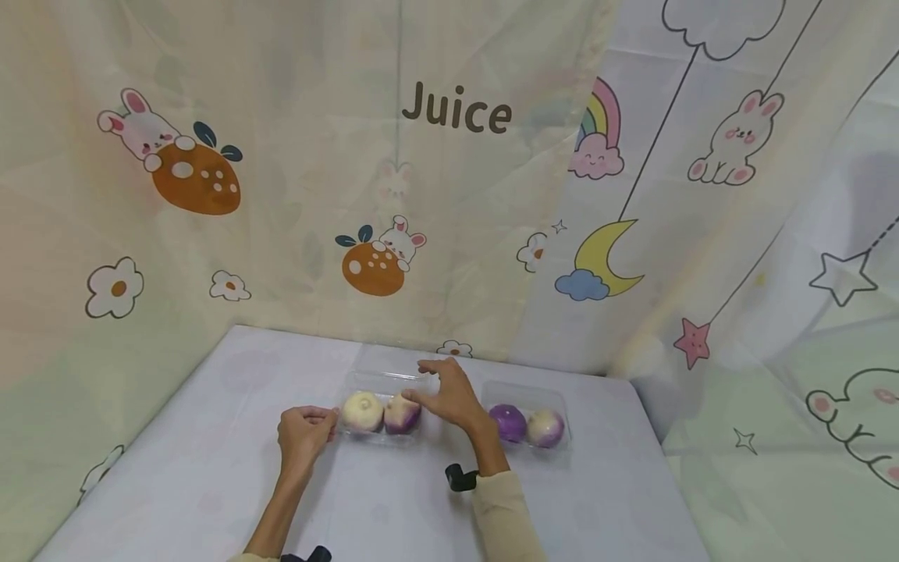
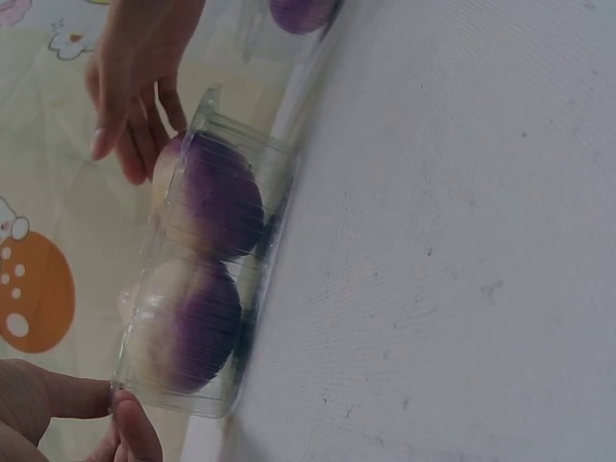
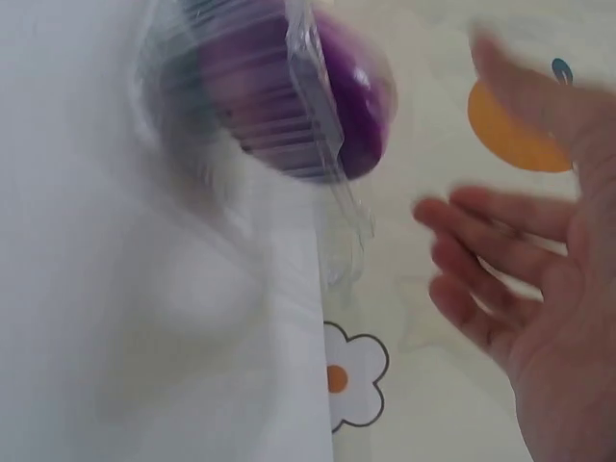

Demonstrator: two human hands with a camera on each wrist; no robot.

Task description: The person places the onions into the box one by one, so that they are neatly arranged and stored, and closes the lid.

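Note:
On the table, a clear plastic container (image 1: 382,439) holds two round turnips, a mostly cream one (image 1: 363,411) and a purple-and-cream one (image 1: 403,414). Its clear lid (image 1: 386,380) stands folded back on the far side. My left hand (image 1: 304,435) pinches the container's left rim between thumb and finger, as the left wrist view shows closely. Over the container's right end hovers my right hand (image 1: 453,398), thumb and fingers spread. Nothing shows between its fingers (image 3: 500,231); the right wrist view is partly blurred.
A second clear container (image 1: 567,437) stands to the right, with a purple turnip (image 1: 507,422) and a purple-and-cream one (image 1: 545,428) in it. Printed curtains (image 1: 302,156) hang behind and beside the white table (image 1: 393,507).

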